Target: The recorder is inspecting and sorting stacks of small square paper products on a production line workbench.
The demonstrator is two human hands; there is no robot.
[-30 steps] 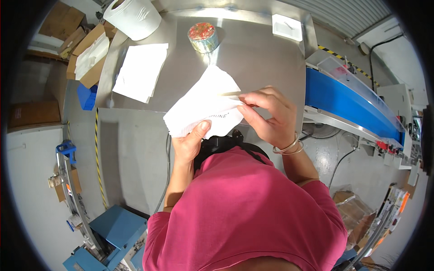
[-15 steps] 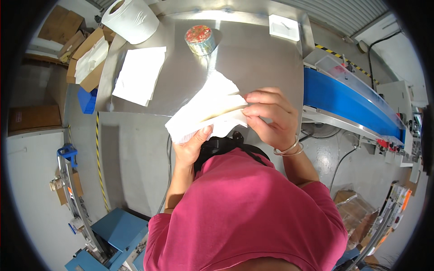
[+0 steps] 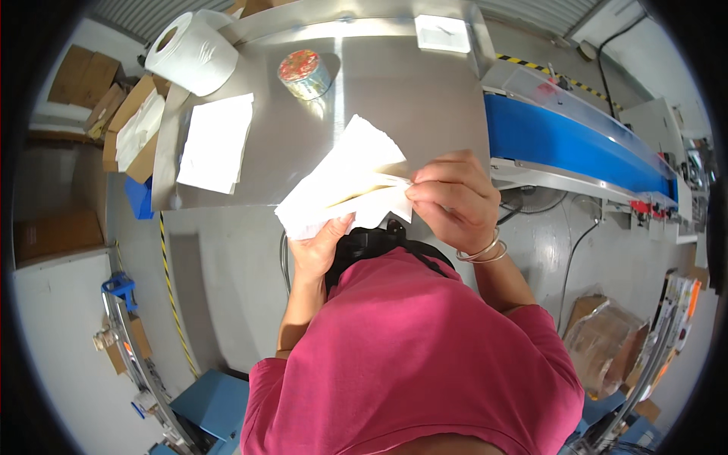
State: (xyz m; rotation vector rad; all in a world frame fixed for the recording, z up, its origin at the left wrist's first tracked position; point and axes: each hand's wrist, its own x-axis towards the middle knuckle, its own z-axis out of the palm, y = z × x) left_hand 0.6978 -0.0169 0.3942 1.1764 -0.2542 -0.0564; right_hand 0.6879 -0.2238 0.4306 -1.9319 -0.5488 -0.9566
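My left hand (image 3: 322,241) grips a stack of white paper sheets (image 3: 345,171) at its near edge, thumb on top and the other fingers hidden underneath. The sheets look soft, like paper towels, and fan out over the near edge of the metal table (image 3: 265,152). At the stack's right side, my right hand (image 3: 456,199) pinches a sheet's corner between thumb and fingertips, lifting that edge into a fold. Left of the stack, another pile of white sheets (image 3: 216,144) lies flat on the table.
A large white paper roll (image 3: 201,61) stands at the table's far left, with a round tin (image 3: 305,74) with a red patterned top nearby. A small white tray (image 3: 442,35) sits at the far right. Beside the table runs a blue conveyor belt (image 3: 565,136). Cardboard boxes (image 3: 121,144) stand at left.
The view has shifted, so the table and its things appear farther left. My right hand still pinches the sheet's edge, which is now drawn into a narrower fold. The left hand's grip is unchanged.
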